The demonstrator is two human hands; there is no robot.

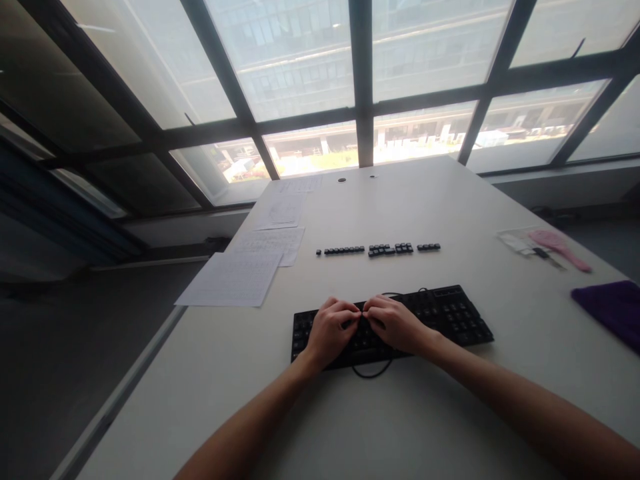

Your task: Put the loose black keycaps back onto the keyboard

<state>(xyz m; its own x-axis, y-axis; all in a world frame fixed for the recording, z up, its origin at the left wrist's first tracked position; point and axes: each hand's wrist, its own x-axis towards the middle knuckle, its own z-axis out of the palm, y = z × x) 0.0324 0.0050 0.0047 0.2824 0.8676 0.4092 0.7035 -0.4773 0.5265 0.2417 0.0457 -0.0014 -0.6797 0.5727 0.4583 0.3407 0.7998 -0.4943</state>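
From where I stand, the black keyboard lies on the white desk, long side across, directly in front of the seated or standing person; which posture, I cannot tell. The left hand is positioned over the left half of the keyboard, the right hand just right of its middle. Both sets of fingers are curled and drawn in, the tips of the two hands close together above the keys. Whether a small part is pinched between them – or either hand is fully closed – I cannot tell.

A black cable loops out at the near edge of the keyboard. Beyond the far edge, loose keys are arranged in a broken line, well apart from the hands. Printed papers overlap along the desk's left side. At the right are a pink brush and, nearer, a purple cloth. Framed windows rise behind the desk.
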